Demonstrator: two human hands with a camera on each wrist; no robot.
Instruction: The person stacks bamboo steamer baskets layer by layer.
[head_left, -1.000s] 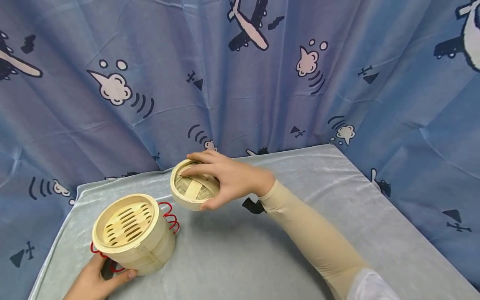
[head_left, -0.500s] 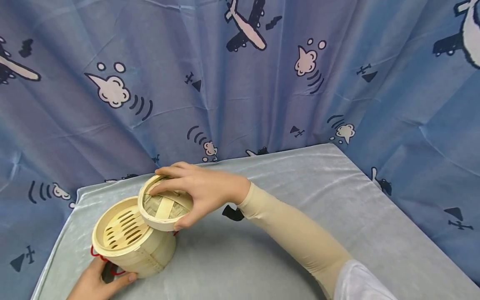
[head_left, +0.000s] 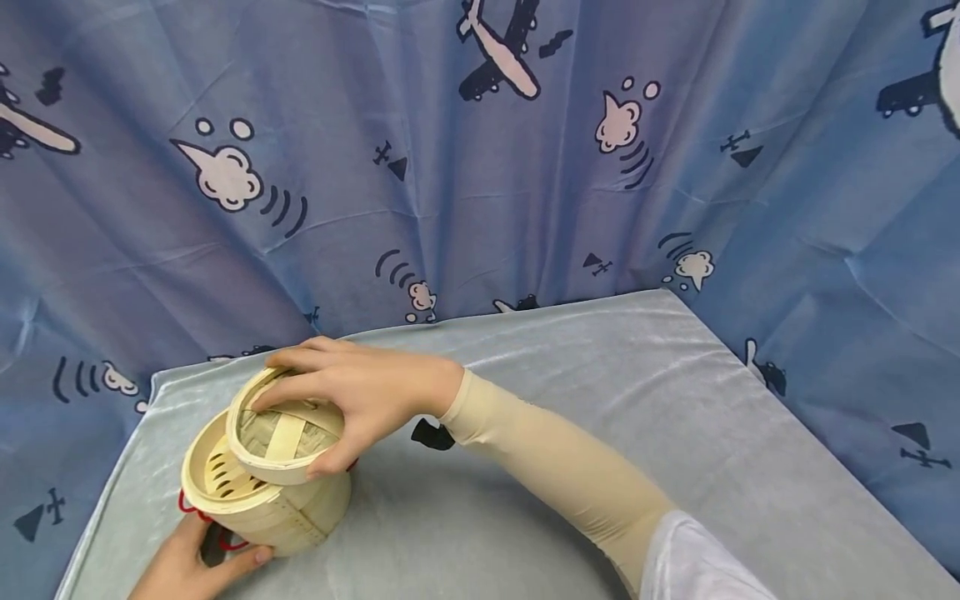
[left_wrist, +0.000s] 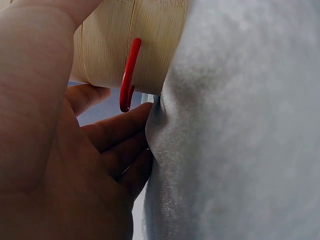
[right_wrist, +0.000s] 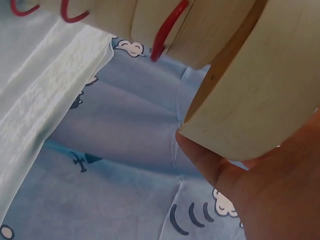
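Note:
A round bamboo steamer [head_left: 311, 517] stands on the cloth at the left, with slats and slots showing in its top and red coiled loops at its sides. My left hand [head_left: 191, 560] holds it low on its near left side, thumb against the wall; the wrist view shows the fingers [left_wrist: 122, 130] by its base. My right hand [head_left: 360, 392] grips the bamboo steamer lid [head_left: 285, 437] by its rim, tilted over the far right part of the opening. Right wrist view: the lid [right_wrist: 260, 90] at an angle to the steamer, a gap between parts of their rims.
Light grey velvety cloth [head_left: 525, 500] covers the table. A blue curtain [head_left: 337, 167] printed with planes and clouds hangs behind. Something black [head_left: 433, 434] shows under the right wrist.
The right hand has carried the lid leftward and down, from beside the steamer to over its opening. The left hand and the steamer have stayed in place.

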